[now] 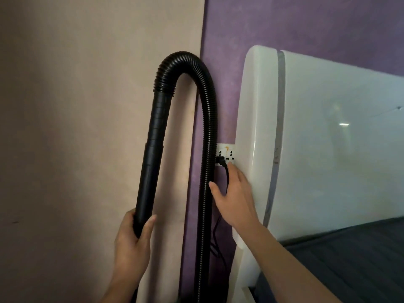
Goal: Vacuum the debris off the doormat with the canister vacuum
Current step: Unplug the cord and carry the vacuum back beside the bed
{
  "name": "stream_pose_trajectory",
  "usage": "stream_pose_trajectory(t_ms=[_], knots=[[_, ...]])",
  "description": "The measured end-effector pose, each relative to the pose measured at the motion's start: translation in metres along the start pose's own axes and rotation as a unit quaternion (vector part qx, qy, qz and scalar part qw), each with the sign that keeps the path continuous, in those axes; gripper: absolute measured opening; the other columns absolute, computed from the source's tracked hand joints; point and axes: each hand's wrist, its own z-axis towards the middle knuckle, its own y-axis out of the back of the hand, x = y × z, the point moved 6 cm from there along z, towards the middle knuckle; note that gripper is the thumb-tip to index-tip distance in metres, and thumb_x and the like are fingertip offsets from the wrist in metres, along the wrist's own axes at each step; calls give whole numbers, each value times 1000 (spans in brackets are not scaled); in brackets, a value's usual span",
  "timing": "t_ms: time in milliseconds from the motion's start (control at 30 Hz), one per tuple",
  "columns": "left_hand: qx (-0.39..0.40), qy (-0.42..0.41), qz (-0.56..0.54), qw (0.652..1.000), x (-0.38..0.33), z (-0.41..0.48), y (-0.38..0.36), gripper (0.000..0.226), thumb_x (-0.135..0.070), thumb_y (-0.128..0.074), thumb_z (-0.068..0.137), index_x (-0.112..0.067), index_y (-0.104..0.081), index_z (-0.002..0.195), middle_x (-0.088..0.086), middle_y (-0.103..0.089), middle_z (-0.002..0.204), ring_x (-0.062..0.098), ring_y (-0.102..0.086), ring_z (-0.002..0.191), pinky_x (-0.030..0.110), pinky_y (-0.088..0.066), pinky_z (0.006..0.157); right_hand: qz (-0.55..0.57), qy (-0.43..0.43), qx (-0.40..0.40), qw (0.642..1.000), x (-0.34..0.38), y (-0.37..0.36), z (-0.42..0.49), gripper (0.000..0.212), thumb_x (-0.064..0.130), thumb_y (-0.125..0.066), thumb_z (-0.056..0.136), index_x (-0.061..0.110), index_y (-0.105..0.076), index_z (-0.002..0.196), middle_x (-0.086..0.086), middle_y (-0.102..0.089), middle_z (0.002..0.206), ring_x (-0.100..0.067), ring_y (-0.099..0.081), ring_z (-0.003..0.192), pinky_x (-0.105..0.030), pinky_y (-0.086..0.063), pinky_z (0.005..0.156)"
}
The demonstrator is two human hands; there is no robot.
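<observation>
A person's left hand (133, 241), low and to the left of the white wall socket plate (226, 155), closes its grip around the lower end of a canister vacuum's rigid black wand (150, 162), fingers and thumb curled about the tube. The wand rises at a slight tilt to the left of the plate, and from its top the ribbed black hose (207, 127) arches over well above the plate, then drops straight down just beside the plate's left edge and out of the bottom of the picture. The right hand (234, 200) reaches up from below the plate, its grip wide open: fingers straight, thumb spread, a fingertip at the plate's lower edge. A black plug (219, 160) sits in the plate's lower left socket, and its cord (227, 176) hangs down between that hand's thumb and forefinger; the hand does not close on it. The plate is fixed to a purple wall (229, 29), with a beige wall (87, 84) further left. Touching the plate's right edge stands a glossy white headboard (328, 138), and below and to the right lies dark grey bedding (349, 259).
</observation>
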Motion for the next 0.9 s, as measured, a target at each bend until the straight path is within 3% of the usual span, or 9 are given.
stream_pose_trajectory(t_ms=[67, 133, 233, 367, 500, 700, 900], knots=[[8, -4, -9, 1000, 2, 3, 2, 17, -24, -65, 96, -19, -59, 111, 0, -60, 82, 11, -56, 72, 21, -41, 59, -11, -18, -18, 1000, 0, -5, 9, 65, 34, -63, 99, 8, -39, 153, -12, -52, 149, -28, -48, 137, -38, -38, 118], [7, -1, -17, 1000, 6, 5, 7, 18, -24, -65, 96, -19, -59, 112, 2, -64, 86, 11, -59, 77, 17, -42, 61, -26, -24, -46, 998, 2, -8, 15, 50, 28, -62, 100, 9, -49, 144, -12, -63, 132, -30, -60, 121, -46, -51, 103], [0, 8, -26, 1000, 14, 7, 14, 21, -27, -65, 95, -22, -59, 115, 4, -67, 93, 19, -64, 88, 25, -44, 68, -23, -41, -83, 995, 10, -8, 23, 31, 17, -61, 100, 9, -59, 130, -11, -72, 110, -29, -68, 98, -45, -59, 85], [-17, -4, -31, 999, 16, 7, 20, 21, -25, -67, 94, -21, -60, 114, 4, -67, 91, 24, -63, 85, 26, -43, 67, 1, -78, -122, 989, 12, -7, 36, 16, 11, -60, 100, 10, -69, 114, -9, -74, 97, -23, -68, 84, -40, -61, 79], [-34, -10, -37, 999, 17, 8, 31, 17, -26, -66, 95, -25, -58, 110, 1, -64, 87, 16, -60, 79, 22, -41, 63, -1, -103, -160, 982, 10, -9, 39, 17, 12, -63, 99, 9, -72, 113, -12, -74, 96, -28, -68, 86, -28, -48, 72], [-53, 11, -21, 998, 33, 14, 49, 21, -30, -66, 95, -21, -62, 113, 4, -69, 92, 24, -65, 87, 35, -43, 67, -5, -131, -199, 971, 11, -14, 42, 21, 14, -66, 98, 6, -72, 116, -20, -74, 102, -38, -68, 95, -37, -48, 78], [-41, 9, -18, 999, 35, 19, 57, 26, -37, -63, 95, -26, -61, 119, 2, -69, 96, 20, -66, 92, 37, -46, 73, 21, -131, -221, 966, 7, -20, 43, 16, 12, -67, 97, 5, -74, 109, -18, -75, 98, -36, -69, 91, -27, -39, 71]])
